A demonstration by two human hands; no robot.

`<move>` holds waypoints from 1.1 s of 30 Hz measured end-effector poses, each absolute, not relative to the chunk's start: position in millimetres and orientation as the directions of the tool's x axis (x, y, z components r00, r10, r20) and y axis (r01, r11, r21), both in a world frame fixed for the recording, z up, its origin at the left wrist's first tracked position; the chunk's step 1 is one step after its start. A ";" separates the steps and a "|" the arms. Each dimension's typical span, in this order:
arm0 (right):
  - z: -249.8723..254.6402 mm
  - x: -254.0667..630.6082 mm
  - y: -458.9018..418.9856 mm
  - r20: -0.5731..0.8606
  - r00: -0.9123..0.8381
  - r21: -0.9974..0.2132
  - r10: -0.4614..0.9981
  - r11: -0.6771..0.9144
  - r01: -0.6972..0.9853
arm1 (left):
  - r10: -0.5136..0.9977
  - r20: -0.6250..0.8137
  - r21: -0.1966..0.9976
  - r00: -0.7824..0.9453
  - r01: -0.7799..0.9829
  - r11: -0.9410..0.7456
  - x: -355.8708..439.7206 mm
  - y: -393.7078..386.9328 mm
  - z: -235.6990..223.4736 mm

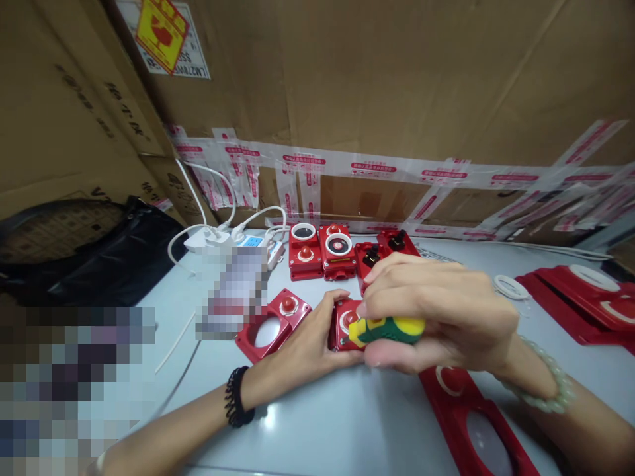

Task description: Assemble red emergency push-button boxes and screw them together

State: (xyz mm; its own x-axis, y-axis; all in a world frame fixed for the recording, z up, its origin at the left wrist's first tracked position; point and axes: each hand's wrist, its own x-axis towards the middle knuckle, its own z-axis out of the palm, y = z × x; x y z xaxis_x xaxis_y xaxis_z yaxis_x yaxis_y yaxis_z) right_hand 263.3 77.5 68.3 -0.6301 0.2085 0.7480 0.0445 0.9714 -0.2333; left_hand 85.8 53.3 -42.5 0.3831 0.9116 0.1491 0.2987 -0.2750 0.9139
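Observation:
My right hand (446,307) is wrapped around a screwdriver (389,330) with a green and yellow handle. The screwdriver points left over a red button box (345,317), and its tip is near the box's lower left corner. Thumb and fingers of my left hand (317,330) hold that box from its left side. The right part of the box is hidden behind my right hand. Left of my left hand lies a red cover (297,304) with a round hole and a red button. Another red cover (444,390) of this sort lies below my right hand.
Two red boxes (305,270) with white rings stand at the back, beside red bases with black parts (370,254). White rings (510,287) and stacked red covers (550,301) lie right. A power strip (198,239) with cables is back left. Cardboard boxes (372,79) wall the rear.

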 end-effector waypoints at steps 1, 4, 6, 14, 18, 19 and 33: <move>68.4 263.4 77.2 0.755 -0.621 -0.237 0.213 0.971 0.045 | 0.907 0.160 0.908 0.389 0.301 -0.290 85.7 53.5 -43.0; 68.4 263.2 76.8 0.765 -0.605 -0.246 0.223 0.968 0.046 | 0.892 0.198 0.890 0.405 0.307 -0.337 85.1 53.9 -44.2; 68.0 262.8 76.8 0.761 -0.610 -0.244 0.220 0.969 0.045 | 0.891 0.208 0.884 0.405 0.311 -0.348 84.9 54.0 -44.4; 66.1 261.7 77.4 0.754 -0.619 -0.236 0.218 0.970 0.054 | 0.888 0.196 0.882 0.415 0.322 -0.345 85.0 53.7 -42.5; 66.7 260.5 79.1 0.757 -0.617 -0.226 0.216 0.972 0.064 | 0.887 0.190 0.879 0.420 0.329 -0.344 85.1 52.3 -42.4; 66.8 259.7 79.8 0.760 -0.613 -0.222 0.216 0.973 0.067 | 0.887 0.188 0.879 0.422 0.332 -0.344 85.1 52.1 -43.1; 61.4 235.5 82.3 0.739 -0.607 -0.104 0.292 0.940 0.325 | 0.884 0.179 0.894 0.433 0.304 -0.330 86.6 51.8 -38.1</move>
State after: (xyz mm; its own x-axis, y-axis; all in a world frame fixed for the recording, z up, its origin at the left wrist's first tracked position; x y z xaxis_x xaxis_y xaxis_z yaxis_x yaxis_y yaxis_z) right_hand 235.5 82.3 61.4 -0.6069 0.2917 0.7393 0.3248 0.9400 -0.1043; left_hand 86.6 51.8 -38.1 0.4328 0.8836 0.1790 0.3041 -0.3300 0.8937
